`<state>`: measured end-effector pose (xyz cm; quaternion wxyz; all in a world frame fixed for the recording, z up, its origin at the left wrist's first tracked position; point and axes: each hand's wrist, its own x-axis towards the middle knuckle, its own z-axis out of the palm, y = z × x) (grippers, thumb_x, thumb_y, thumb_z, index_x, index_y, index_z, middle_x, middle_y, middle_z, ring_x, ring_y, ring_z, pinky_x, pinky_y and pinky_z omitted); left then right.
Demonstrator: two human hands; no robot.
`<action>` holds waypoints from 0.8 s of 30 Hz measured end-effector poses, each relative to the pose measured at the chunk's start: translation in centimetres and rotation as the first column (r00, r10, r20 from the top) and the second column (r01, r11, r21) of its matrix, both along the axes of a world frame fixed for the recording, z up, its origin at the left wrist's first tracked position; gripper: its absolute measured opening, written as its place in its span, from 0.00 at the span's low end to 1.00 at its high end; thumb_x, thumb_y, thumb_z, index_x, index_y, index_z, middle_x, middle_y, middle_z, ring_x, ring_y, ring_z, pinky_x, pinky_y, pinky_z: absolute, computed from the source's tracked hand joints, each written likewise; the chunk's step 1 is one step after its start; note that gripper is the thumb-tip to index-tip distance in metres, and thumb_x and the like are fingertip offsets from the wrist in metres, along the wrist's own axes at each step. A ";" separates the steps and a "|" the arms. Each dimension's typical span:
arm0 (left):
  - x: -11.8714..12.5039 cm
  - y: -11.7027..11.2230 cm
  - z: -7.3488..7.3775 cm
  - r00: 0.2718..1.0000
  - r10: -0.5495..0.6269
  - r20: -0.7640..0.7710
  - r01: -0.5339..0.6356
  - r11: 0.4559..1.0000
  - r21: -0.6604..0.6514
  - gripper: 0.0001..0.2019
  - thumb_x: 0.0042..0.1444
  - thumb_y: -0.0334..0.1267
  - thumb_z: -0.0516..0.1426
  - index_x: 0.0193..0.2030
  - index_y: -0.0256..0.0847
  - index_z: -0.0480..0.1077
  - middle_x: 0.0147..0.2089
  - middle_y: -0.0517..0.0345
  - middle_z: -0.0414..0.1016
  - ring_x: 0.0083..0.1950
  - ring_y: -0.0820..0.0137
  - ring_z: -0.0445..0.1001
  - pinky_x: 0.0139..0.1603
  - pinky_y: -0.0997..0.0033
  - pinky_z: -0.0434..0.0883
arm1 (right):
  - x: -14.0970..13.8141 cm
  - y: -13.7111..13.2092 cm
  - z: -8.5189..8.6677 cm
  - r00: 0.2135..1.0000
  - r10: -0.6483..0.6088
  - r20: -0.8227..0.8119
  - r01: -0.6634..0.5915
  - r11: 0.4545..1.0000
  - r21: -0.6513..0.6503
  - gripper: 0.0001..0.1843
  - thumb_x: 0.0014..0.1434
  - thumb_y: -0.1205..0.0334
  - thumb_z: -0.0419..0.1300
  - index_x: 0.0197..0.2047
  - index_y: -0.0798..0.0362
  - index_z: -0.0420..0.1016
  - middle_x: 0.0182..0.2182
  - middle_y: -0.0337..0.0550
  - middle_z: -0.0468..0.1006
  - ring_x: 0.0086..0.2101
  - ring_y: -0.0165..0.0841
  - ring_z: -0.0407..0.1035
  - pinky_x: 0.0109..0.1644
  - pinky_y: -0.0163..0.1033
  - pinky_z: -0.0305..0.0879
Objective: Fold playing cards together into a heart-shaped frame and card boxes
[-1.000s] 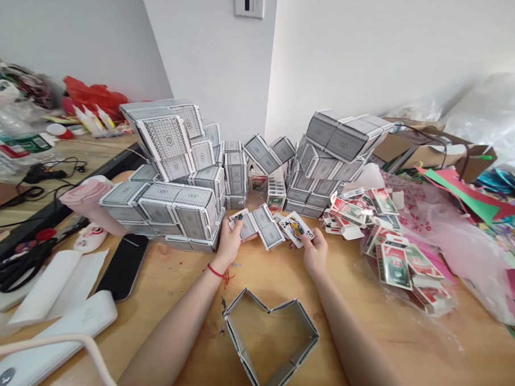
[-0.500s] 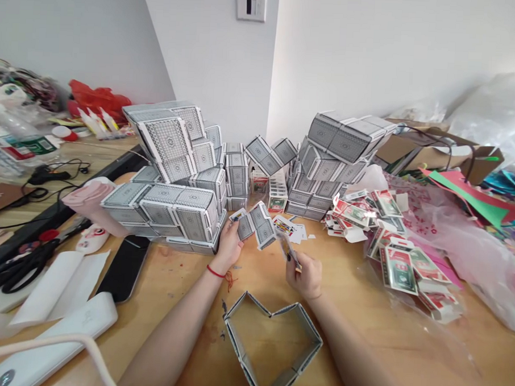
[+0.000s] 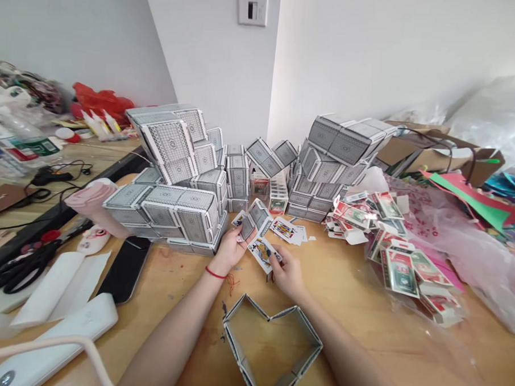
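Beyond heart (image 3: 289,381): your left hand (image 3: 232,247), gripping folded cards (image 3: 260,217); right hand (image 3: 289,270), pinching face card (image 3: 260,252); likely light, bendy; hold edges.

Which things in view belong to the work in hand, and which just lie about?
Likely work: joined cards in the left hand, face-up card in the right hand, heart-shaped card frame.

Probably lying about: phone, white device, red plastic.

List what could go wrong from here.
The right forearm lies close beside the heart-shaped frame and might knock it.
The left hand, holding gray-backed cards, is near the left box stack and could nudge it.
The right hand pinches the face card near one end, so it may bend or slip.
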<state>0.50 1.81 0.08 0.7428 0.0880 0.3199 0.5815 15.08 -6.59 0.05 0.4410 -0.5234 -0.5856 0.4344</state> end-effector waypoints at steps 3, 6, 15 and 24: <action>0.2 -0.1 0.3 1.000 -0.016 0.005 0.015 0.999 0.039 0.11 0.57 0.24 0.48 0.39 0.34 0.71 0.36 0.53 0.78 0.38 0.74 0.77 0.44 0.74 0.73 | 0.2 0.3 -0.1 0.996 -0.043 -0.080 0.040 0.999 -0.028 0.17 0.58 0.50 0.48 0.43 0.54 0.64 0.17 0.33 0.67 0.13 0.29 0.65 0.14 0.32 0.61; 0.6 -0.4 0.8 0.999 -0.027 -0.022 0.028 0.999 0.044 0.12 0.57 0.24 0.47 0.36 0.33 0.71 0.35 0.54 0.78 0.36 0.75 0.76 0.43 0.76 0.73 | 0.1 0.5 -0.2 0.994 -0.042 -0.102 0.040 0.999 -0.021 0.17 0.58 0.49 0.49 0.43 0.53 0.64 0.16 0.32 0.66 0.13 0.29 0.65 0.15 0.32 0.62; 0.7 -0.6 0.7 0.995 -0.078 -0.058 0.081 0.996 0.040 0.11 0.57 0.27 0.48 0.39 0.37 0.71 0.38 0.54 0.77 0.43 0.72 0.75 0.44 0.74 0.74 | 0.3 0.3 -0.1 0.995 -0.068 -0.067 0.068 0.998 -0.001 0.15 0.58 0.49 0.49 0.42 0.51 0.63 0.20 0.36 0.69 0.15 0.30 0.67 0.15 0.34 0.63; 0.8 -0.5 0.5 0.981 -0.064 -0.181 0.086 0.990 0.114 0.10 0.55 0.29 0.49 0.39 0.40 0.71 0.43 0.54 0.76 0.49 0.69 0.72 0.45 0.73 0.72 | 0.2 0.3 0.2 0.997 -0.028 -0.074 0.029 1.000 0.002 0.16 0.59 0.48 0.48 0.42 0.51 0.62 0.17 0.35 0.67 0.15 0.31 0.66 0.16 0.35 0.64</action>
